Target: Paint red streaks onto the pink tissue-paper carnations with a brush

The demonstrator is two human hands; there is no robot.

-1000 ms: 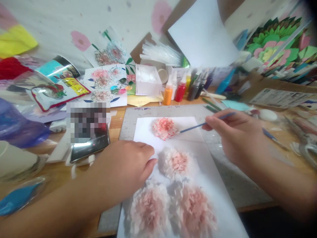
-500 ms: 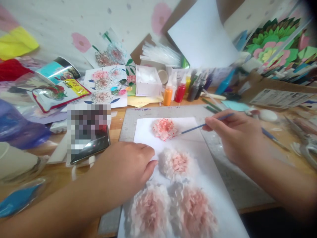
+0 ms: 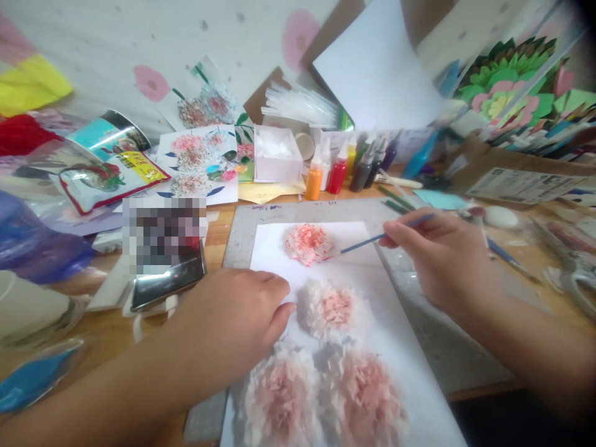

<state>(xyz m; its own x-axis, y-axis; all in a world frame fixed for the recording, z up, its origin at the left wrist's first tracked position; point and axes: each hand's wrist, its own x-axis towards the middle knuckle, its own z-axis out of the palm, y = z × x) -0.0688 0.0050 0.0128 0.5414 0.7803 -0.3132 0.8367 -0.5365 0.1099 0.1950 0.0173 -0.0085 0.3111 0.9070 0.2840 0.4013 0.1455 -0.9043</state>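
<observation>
A thin blue paintbrush is pinched between the thumb and fingers of my right hand. Its tip sits just beside the lower right edge of a small paper flower with red-orange tipped petals. My left hand lies on the left edge of the white sheet, palm down, thumb a little apart and holding nothing; its fingertips are partly hidden. Right of it is a larger white flower with a pink centre. Two more such flowers, a left one and a right one, fill the near part of the sheet.
Under the sheet lies a grey board. Behind it stand several paint bottles, including an orange one, and a white box. A phone lies left, scissors and another brush right.
The view has shifted very slightly. Both hands and the paintbrush keep nearly the same place over the sheet.
</observation>
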